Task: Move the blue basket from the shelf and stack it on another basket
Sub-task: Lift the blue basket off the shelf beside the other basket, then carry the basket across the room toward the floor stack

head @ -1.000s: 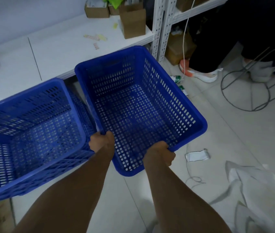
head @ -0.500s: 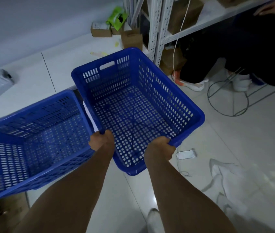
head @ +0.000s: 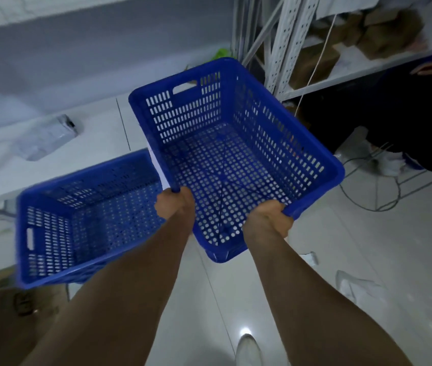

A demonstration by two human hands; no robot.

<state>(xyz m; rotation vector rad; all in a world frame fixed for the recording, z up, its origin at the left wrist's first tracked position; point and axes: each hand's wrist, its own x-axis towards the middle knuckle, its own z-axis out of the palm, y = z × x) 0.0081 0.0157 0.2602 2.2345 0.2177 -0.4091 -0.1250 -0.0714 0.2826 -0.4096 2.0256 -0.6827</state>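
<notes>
I hold an empty blue perforated basket (head: 236, 154) in the air, tilted, with both hands on its near rim. My left hand (head: 174, 204) grips the near left corner of the rim. My right hand (head: 269, 217) grips the near right part of the rim. A second blue basket (head: 82, 220), also empty, sits lower and to the left, partly under the low white shelf (head: 98, 133). The held basket's left side overlaps the second basket's right end in view.
A wrapped grey packet (head: 45, 138) lies on the low shelf. White metal shelving uprights (head: 283, 48) with cardboard boxes stand at the back right. A person in dark clothes (head: 394, 107) and a wire stool frame (head: 376, 186) are at the right. Paper scraps litter the tiled floor.
The basket has risen off the floor and moved up, with both hands still on its near rim. The view has tilted up, and the second basket looks lower and farther left.
</notes>
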